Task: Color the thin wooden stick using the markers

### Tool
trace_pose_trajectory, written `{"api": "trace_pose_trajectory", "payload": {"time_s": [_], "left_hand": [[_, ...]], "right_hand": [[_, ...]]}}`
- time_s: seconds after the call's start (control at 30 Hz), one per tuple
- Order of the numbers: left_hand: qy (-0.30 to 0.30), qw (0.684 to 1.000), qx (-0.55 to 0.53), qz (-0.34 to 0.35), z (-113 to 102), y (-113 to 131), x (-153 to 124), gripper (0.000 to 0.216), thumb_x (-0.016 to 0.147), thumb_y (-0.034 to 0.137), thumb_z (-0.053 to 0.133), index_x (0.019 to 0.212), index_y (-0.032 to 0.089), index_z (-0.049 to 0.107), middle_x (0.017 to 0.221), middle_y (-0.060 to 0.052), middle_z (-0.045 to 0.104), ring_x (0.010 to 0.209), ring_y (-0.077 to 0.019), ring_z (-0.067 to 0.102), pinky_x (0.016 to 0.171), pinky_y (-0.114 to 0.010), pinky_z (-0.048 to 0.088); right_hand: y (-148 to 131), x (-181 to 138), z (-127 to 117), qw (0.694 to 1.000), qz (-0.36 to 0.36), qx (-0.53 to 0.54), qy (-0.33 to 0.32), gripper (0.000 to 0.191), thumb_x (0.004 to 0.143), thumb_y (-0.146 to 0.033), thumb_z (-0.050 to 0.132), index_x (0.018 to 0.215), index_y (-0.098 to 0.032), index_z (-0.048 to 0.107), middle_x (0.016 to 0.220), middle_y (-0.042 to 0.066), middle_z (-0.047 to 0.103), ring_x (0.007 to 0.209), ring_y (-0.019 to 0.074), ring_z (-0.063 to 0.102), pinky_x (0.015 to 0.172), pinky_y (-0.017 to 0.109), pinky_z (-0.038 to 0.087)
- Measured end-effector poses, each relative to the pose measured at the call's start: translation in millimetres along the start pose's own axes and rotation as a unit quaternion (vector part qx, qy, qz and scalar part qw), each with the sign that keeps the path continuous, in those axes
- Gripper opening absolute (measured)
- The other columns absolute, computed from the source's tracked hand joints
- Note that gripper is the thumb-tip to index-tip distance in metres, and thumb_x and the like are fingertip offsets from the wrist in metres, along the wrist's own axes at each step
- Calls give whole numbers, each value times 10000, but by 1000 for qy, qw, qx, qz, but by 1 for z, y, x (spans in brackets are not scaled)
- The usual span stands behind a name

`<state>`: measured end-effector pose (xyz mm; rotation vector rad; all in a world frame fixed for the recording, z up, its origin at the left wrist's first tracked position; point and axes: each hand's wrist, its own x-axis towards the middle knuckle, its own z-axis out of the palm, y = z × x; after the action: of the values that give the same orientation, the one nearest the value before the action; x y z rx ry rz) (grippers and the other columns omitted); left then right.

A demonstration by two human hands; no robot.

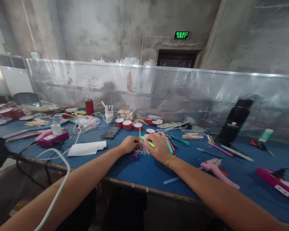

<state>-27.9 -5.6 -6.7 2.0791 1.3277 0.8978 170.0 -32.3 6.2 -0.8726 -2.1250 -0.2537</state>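
My left hand (130, 144) pinches the lower part of a thin upright stick (140, 131), whose upper end is coloured red and blue-green. In my right hand (160, 146) is a bright green marker (149, 142). Its tip points left at the stick and seems to touch it. Under both hands lies a loose heap of small multicoloured loops (142, 151), partly hidden by the fingers. Just beyond are several round red tins with white tops (127, 124). More markers (172, 144) lie to the right of my right hand, partly covered by it.
A white paper roll (86, 148) and a dark phone-like object (110, 132) lie left. A white cable (65, 160) crosses my left forearm. On the right are a pink glue gun (218, 171), a black stand-like device (236, 122) and a purple power strip (276, 184). Perforated metal (139, 86) closes the back.
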Motion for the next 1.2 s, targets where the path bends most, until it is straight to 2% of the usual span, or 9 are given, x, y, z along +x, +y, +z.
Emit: {"api": "trace_pose_trajectory", "payload": {"time_s": [1.2], "left_hand": [[1, 1000, -19, 10, 0, -2, 2, 326, 744, 439, 625, 635, 142, 703, 598, -11, 660, 548, -123, 514, 545, -226, 368]], "right_hand": [[0, 0, 0, 1000, 2, 0, 4, 144, 914, -302, 498, 834, -231, 594, 822, 5, 668, 846, 175, 555, 967, 364, 239]]}}
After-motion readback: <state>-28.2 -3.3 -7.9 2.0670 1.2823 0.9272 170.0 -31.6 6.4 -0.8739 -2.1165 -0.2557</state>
